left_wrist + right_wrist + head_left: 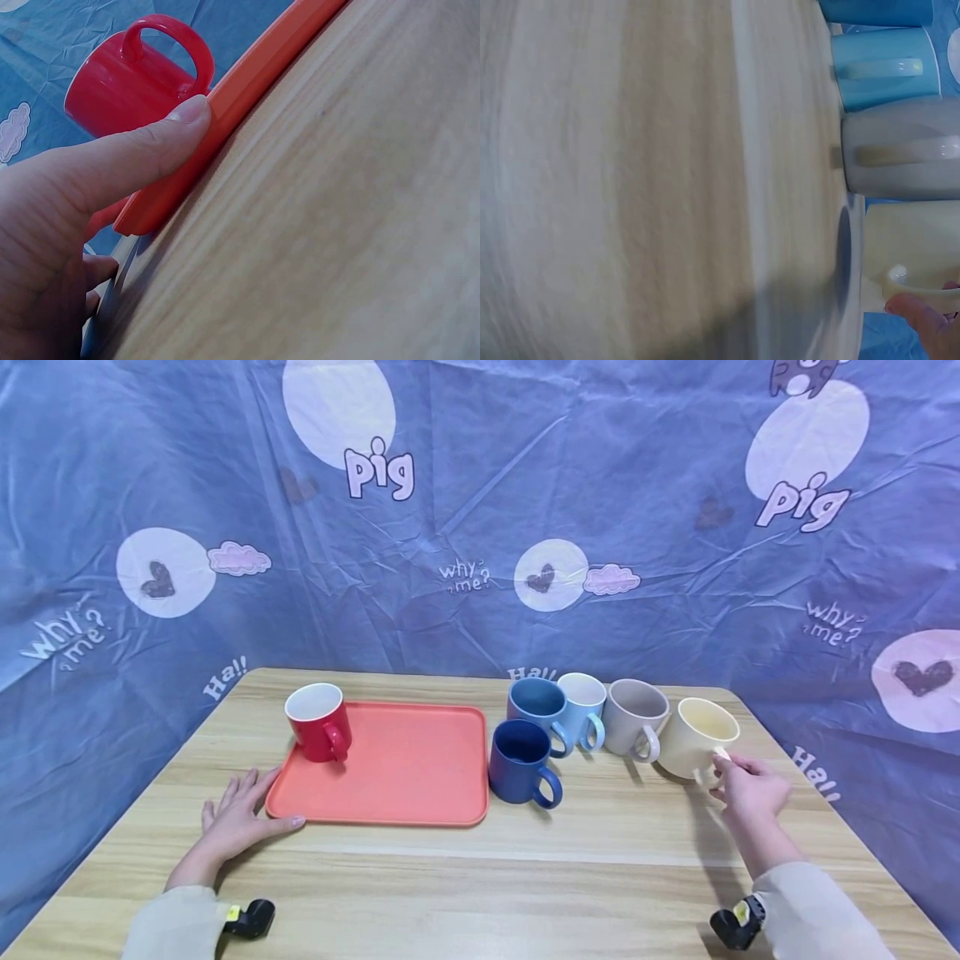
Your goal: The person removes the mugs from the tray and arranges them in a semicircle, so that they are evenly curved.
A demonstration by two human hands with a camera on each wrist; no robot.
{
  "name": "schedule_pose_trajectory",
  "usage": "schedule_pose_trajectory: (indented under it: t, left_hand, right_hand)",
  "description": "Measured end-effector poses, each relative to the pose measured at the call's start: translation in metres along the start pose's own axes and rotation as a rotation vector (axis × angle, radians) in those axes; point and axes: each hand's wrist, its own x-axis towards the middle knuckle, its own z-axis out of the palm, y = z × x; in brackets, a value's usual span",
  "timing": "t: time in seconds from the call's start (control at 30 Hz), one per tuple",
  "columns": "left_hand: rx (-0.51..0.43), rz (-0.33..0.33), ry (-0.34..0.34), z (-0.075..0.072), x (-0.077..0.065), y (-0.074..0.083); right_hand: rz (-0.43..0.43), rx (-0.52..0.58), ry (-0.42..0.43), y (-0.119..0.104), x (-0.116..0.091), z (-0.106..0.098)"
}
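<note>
My left hand (238, 820) lies at the near left corner of a coral-red tray (420, 760), its fingers spread and its thumb touching the front rim (225, 112). A red mug (321, 735) with a white inside stands on the tray's left part, handle towards the front right. On the right, my right hand (752, 789) pinches the handle of a cream mug (686, 743) between thumb and fingers. In the right wrist view, a shadow lies beside the cream mug's base (877, 247); I cannot tell whether it touches the table.
Left of the cream mug stand a grey mug (630, 722), a light blue mug (581, 714), a teal-blue mug (525, 710) and a navy mug (513, 777). The navy one is close to the tray's right edge. A blue patterned cloth (450, 610) hangs behind the wooden table (480, 893).
</note>
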Motion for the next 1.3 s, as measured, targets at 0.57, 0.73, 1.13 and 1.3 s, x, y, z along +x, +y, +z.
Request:
schedule_pose_trajectory:
  t: [0.57,0.73,1.13,1.3]
  left_hand:
    - [0.008,0.008,0.009,0.002,0.001,-0.002]
    - [0.002,0.005,0.01,0.002,0.001,-0.002]
    - [0.005,-0.001,0.003,0.001,0.001,-0.002]
    - [0.001,0.003,0.003,0.0,0.0,-0.001]
  right_hand:
    - [-0.102,-0.08,0.106,0.019,-0.016,0.008]
    - [-0.122,-0.069,0.106,0.023,-0.017,0.011]
    - [-0.093,-0.079,0.1,0.015,-0.03,0.02]
    - [-0.038,-0.078,0.085,-0.002,-0.048,0.025]
